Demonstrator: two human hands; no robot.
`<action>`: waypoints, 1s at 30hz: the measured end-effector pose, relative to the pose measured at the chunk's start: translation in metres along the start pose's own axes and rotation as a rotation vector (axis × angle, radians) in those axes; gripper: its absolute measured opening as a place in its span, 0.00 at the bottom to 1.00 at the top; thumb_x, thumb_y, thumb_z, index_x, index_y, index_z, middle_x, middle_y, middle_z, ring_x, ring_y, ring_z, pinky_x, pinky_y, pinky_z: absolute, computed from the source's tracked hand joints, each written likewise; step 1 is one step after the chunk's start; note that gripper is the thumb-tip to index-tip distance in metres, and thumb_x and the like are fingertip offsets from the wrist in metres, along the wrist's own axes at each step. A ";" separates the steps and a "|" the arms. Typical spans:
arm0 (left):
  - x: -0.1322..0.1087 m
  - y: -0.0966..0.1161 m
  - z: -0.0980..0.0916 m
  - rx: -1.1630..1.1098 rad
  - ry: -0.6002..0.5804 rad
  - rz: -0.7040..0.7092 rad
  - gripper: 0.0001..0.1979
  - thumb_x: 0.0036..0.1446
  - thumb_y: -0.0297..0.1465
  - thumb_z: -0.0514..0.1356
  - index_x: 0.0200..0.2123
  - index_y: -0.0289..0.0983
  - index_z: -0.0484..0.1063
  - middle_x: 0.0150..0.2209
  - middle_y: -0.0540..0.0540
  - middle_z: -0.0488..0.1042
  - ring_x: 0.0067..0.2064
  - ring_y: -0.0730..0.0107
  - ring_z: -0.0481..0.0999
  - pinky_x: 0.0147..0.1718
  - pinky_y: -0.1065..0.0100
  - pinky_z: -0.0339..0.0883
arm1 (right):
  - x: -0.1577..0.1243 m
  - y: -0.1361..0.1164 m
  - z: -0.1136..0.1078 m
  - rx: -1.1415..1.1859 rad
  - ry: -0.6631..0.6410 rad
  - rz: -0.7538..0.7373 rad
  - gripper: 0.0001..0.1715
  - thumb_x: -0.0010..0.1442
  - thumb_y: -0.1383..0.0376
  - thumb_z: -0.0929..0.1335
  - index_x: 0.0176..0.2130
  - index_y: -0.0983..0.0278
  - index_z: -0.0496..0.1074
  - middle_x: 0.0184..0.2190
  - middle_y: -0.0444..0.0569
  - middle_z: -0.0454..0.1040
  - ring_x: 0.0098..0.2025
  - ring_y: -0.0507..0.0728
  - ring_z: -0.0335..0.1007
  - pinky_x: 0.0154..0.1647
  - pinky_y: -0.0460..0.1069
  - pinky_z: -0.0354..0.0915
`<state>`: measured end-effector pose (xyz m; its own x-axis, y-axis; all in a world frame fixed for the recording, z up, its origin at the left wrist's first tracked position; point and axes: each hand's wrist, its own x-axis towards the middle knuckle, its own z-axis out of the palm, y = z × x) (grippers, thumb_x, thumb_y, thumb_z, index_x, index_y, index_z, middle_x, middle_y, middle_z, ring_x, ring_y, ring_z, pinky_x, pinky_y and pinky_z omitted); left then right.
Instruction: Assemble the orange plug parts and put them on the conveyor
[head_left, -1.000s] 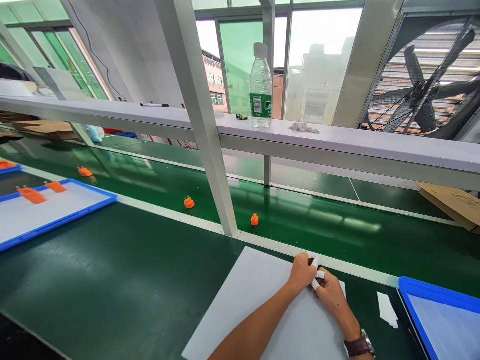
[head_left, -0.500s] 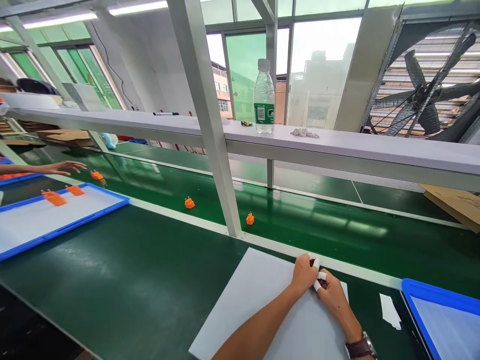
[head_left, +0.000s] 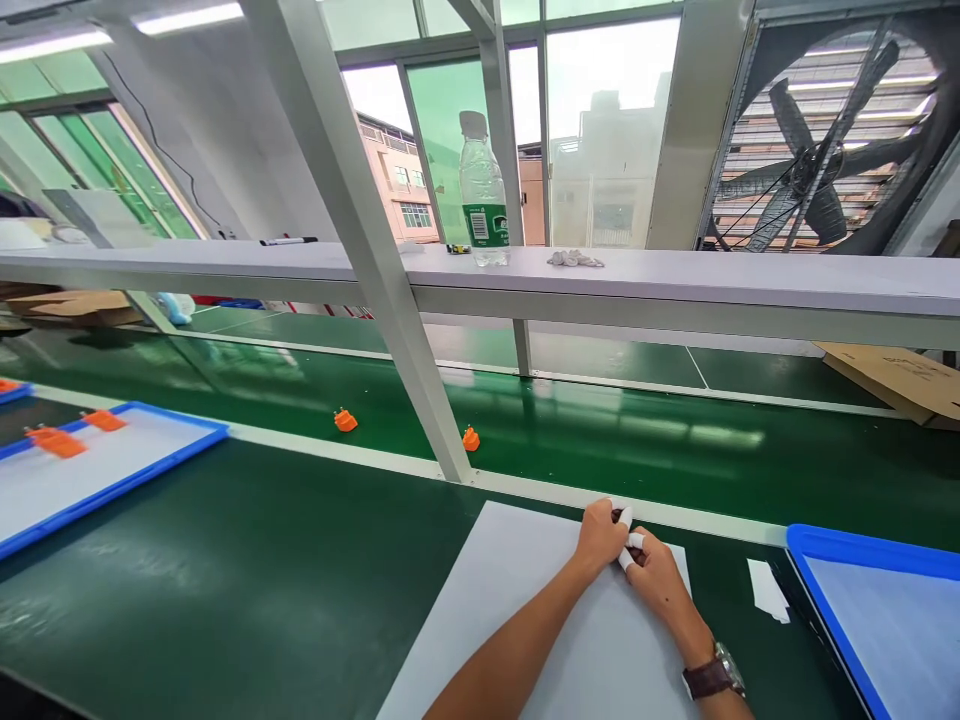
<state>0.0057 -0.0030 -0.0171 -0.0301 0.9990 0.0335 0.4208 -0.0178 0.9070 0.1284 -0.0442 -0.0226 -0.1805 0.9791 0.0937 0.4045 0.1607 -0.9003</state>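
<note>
Over a white sheet [head_left: 495,610] on the green bench, my left hand [head_left: 600,535] and my right hand [head_left: 660,575] meet with bent fingers pressed together. White coverings wrap some fingertips, plainly on the right hand. Whatever is pinched between the hands is hidden or too small to name. A watch with a brown strap [head_left: 709,680] is on my right wrist. Beside the sheet on the right lies a torn white paper scrap [head_left: 767,590]. Beyond the hands, two orange plug-like pieces, one left [head_left: 345,420] and one by the post [head_left: 471,439], rest on the green belt.
A blue-rimmed tray [head_left: 120,505] with orange pieces stands left; another blue tray [head_left: 862,548] is at right. A slanted metal post [head_left: 375,240] rises between bench and belt. The shelf [head_left: 675,275] holds a water bottle [head_left: 484,190] and small white items [head_left: 575,259]. Cardboard [head_left: 900,378] lies far right.
My view has turned slightly right. The co-worker's hand at the left and the orange piece near it are no longer seen. My hands stay together over the sheet, nearly unchanged.
</note>
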 end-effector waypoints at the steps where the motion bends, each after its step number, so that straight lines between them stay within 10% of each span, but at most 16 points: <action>1: 0.000 0.000 0.000 0.002 -0.004 -0.003 0.07 0.57 0.30 0.59 0.30 0.36 0.75 0.33 0.44 0.80 0.35 0.64 0.78 0.34 0.67 0.67 | 0.000 0.000 0.000 -0.003 0.004 0.001 0.05 0.51 0.66 0.64 0.26 0.62 0.69 0.27 0.43 0.66 0.26 0.53 0.61 0.27 0.48 0.57; 14: -0.009 0.001 -0.005 -0.134 -0.006 0.059 0.11 0.60 0.36 0.58 0.33 0.37 0.77 0.31 0.45 0.77 0.33 0.65 0.76 0.32 0.69 0.67 | 0.003 -0.008 -0.008 0.429 -0.140 0.187 0.10 0.51 0.59 0.70 0.28 0.63 0.75 0.21 0.43 0.70 0.22 0.54 0.66 0.25 0.49 0.64; 19: -0.012 -0.004 -0.004 -0.216 -0.034 0.224 0.18 0.61 0.48 0.57 0.39 0.41 0.78 0.33 0.43 0.74 0.31 0.65 0.72 0.30 0.66 0.68 | 0.007 -0.003 -0.019 0.872 0.000 0.259 0.19 0.52 0.48 0.73 0.30 0.61 0.79 0.24 0.48 0.74 0.28 0.58 0.70 0.35 0.53 0.68; 30: -0.014 -0.004 0.007 -0.585 -0.311 0.048 0.27 0.33 0.50 0.76 0.26 0.35 0.72 0.19 0.51 0.68 0.23 0.75 0.66 0.26 0.72 0.62 | 0.014 0.021 -0.007 1.015 0.076 0.313 0.22 0.50 0.46 0.71 0.33 0.61 0.80 0.30 0.55 0.81 0.38 0.67 0.79 0.42 0.55 0.71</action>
